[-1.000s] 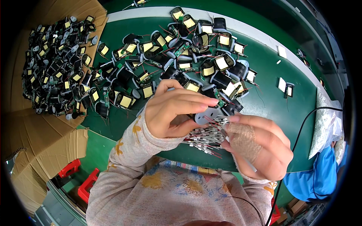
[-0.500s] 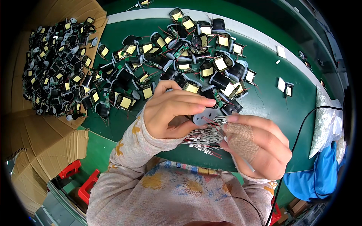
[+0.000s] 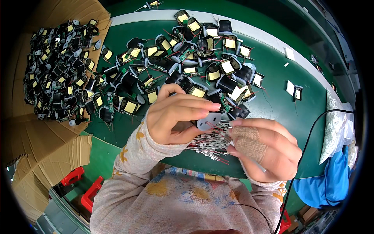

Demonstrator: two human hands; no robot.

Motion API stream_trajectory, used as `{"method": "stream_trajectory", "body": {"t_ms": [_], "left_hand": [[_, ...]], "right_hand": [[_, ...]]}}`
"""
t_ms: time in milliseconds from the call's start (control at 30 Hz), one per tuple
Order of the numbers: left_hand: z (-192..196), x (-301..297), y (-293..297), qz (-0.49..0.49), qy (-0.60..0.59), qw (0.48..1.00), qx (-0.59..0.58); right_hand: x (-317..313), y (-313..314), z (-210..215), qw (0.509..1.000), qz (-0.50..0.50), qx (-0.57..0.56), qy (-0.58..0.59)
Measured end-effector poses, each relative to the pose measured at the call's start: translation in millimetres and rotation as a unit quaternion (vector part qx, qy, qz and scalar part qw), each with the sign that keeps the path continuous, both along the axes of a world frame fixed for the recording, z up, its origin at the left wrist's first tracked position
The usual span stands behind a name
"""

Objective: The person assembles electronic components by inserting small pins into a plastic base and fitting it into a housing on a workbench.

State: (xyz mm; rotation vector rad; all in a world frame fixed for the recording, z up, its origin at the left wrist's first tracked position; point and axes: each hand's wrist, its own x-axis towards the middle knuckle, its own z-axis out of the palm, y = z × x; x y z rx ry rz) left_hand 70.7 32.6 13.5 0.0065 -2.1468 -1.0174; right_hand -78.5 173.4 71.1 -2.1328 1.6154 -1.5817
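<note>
My left hand [image 3: 173,117] is closed around a small housing whose grey oval end plate [image 3: 208,121] with holes faces right; the rest of the part is hidden by my fingers. Thin red wires come out at that plate. Just to the right, my right hand [image 3: 269,150] pinches a slim pale grey stick-like tool [image 3: 257,165], its lower end showing below my palm. Its tip by the wires is too small to make out. Brown bandage [image 3: 249,144] wraps some of my right fingers. Beneath both hands lies a bunch of white-tipped wire leads [image 3: 212,146].
Black housings with yellow pads [image 3: 230,64] and green circuit boards are heaped across the green table [image 3: 278,111]. More fill a cardboard box [image 3: 58,15] at left. On the right are a plastic bag of white pieces [image 3: 334,124], a black cable [image 3: 309,134] and blue cloth [image 3: 325,189].
The grey oval plate has shifted slightly left and tilted a little. My right hand has moved marginally left, still pinching the tool. Both grips look the same.
</note>
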Motion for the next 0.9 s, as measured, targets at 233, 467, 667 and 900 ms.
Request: {"method": "stream_trajectory", "body": {"t_ms": [233, 467, 667, 900], "left_hand": [[0.6, 0.6, -1.0, -0.003, -0.005, 1.0, -0.025], [4.8, -0.5, 0.8, 0.008, -0.011, 0.998, -0.059], [-2.6, -0.9, 7.3, -0.055, 0.019, 0.984, 0.169], [-2.6, 1.7, 20.1, -0.108, 0.024, 0.93, 0.35]], "right_hand": [[0.2, -0.4, -2.1, 1.0, 0.003, -0.01, 0.0], [5.0, -4.1, -5.1, 0.999, -0.021, -0.007, 0.025], [6.2, -5.9, -4.8, 0.991, -0.058, 0.083, -0.091], [11.6, -2.6, -8.9, 0.992, -0.115, 0.046, 0.007]]}}
